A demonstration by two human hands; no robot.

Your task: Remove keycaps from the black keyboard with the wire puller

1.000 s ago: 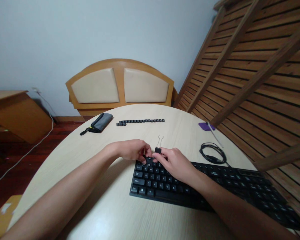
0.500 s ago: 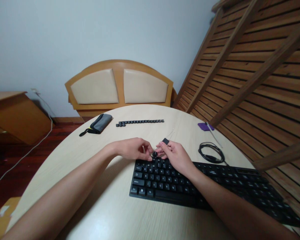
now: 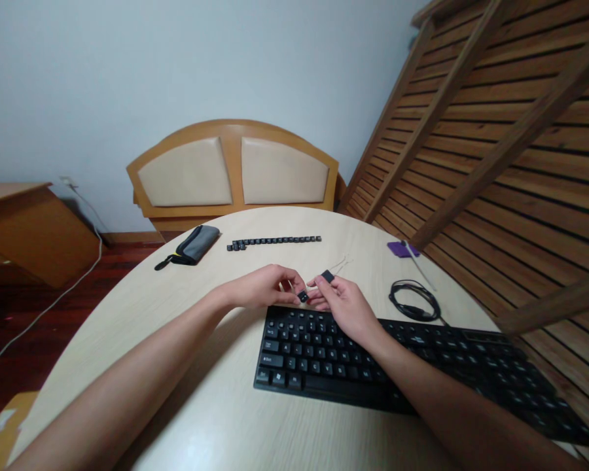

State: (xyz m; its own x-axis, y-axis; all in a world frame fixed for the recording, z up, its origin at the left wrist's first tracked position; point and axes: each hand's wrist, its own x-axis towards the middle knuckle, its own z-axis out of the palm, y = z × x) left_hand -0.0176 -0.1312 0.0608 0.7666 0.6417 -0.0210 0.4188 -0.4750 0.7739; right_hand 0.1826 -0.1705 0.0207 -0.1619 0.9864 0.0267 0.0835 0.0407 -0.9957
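My left hand (image 3: pixel 269 286) pinches a small black keycap (image 3: pixel 303 296) between thumb and fingers, just beyond the keyboard's far left edge. Close beside it, my right hand (image 3: pixel 342 299) grips a wire keycap puller (image 3: pixel 328 276) by its dark handle. Thin wires stick out past the handle, and the fingertips partly hide the end nearest the keycap. Below both hands lies the black keyboard (image 3: pixel 319 383), its middle covered by my right forearm. Farther back, loose keycaps (image 3: pixel 279 240) stand in a long row, with several more in a short row at its left end.
A grey and black zip pouch (image 3: pixel 196 246) lies at the back left of the round table (image 3: pixel 211 418). To the right are a coiled black cable (image 3: pixel 415 301), a purple item (image 3: pixel 401 249) and a thin pale stick (image 3: pixel 422 267). Wooden slats (image 3: pixel 510 163) rise along the right side.
The keycap has moved slightly up and away from the keyboard, and my left fingers now close around it. My right hand has stayed nearly in place with the puller.
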